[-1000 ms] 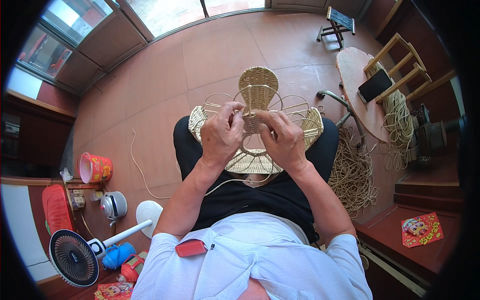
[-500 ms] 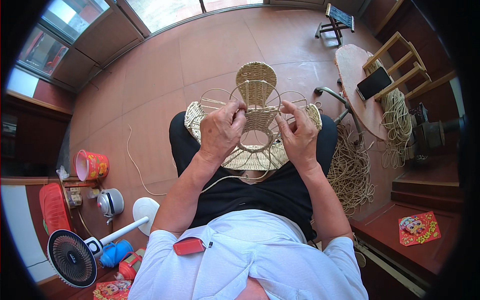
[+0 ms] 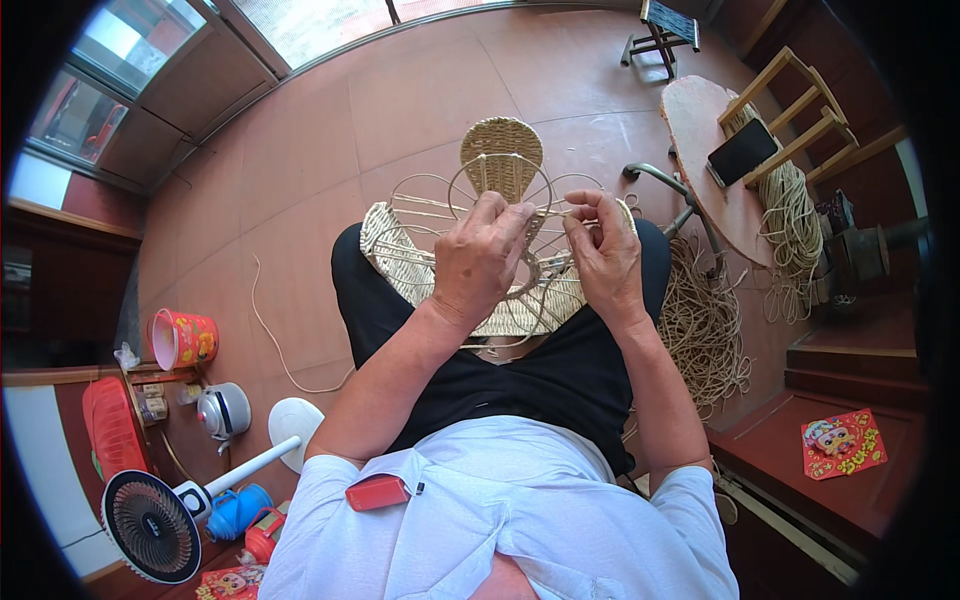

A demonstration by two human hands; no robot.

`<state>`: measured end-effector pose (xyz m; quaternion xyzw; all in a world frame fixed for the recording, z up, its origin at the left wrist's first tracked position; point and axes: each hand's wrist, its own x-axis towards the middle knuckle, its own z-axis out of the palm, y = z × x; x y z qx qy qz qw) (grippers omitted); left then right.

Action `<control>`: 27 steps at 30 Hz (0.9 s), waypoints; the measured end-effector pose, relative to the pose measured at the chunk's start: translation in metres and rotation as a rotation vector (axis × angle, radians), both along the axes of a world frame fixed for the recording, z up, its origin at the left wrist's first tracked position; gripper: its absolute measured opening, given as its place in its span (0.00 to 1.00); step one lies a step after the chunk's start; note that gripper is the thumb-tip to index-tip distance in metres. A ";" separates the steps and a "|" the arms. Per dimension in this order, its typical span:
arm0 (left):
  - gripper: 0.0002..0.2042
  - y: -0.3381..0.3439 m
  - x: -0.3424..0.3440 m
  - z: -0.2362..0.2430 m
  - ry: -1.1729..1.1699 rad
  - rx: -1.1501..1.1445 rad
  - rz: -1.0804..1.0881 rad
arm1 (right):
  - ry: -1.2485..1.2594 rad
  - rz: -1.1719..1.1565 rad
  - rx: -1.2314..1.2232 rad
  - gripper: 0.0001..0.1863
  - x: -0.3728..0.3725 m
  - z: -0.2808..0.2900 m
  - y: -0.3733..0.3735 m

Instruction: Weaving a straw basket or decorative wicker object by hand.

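Note:
A flower-shaped wire frame, partly woven with straw cord, rests across my lap. Its far woven petal [image 3: 502, 150], left woven petal [image 3: 392, 255] and near woven petal [image 3: 540, 308] are filled with weave, while bare wire loops arch between them. My left hand [image 3: 482, 255] is closed, with fingertips pinching the frame near its middle and covering much of the part there. Just to the right, my right hand [image 3: 606, 250] has thumb and fingers bent together around a thin strand of cord at the frame's right side; the exact grip is partly hidden.
Loose straw cord [image 3: 700, 340] lies heaped on the floor right of my knee. Beyond it stand an oval-topped table [image 3: 690, 130], a wooden stool [image 3: 790, 110] and a folding stool [image 3: 662, 40]. At left are a fan [image 3: 152, 525], kettle [image 3: 222, 410] and red bucket [image 3: 185, 338].
My left hand has moved right and slightly up over the middle of the frame, closer to my right hand. My right hand has risen a little. The view has shifted slightly.

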<state>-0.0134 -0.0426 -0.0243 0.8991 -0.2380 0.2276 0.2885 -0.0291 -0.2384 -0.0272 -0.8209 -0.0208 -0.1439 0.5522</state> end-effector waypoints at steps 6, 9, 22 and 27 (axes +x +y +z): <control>0.08 -0.005 0.005 0.010 0.057 -0.040 -0.008 | -0.041 -0.001 -0.115 0.11 0.002 0.002 -0.003; 0.07 -0.008 0.006 0.011 0.070 -0.023 -0.009 | -0.162 0.020 -0.260 0.09 0.003 0.000 -0.006; 0.04 -0.010 0.009 0.004 0.005 -0.041 -0.021 | -0.325 0.078 -0.262 0.12 -0.057 0.000 0.017; 0.04 -0.012 0.008 0.003 -0.021 -0.037 0.009 | -0.346 0.119 -0.256 0.11 -0.067 -0.005 0.029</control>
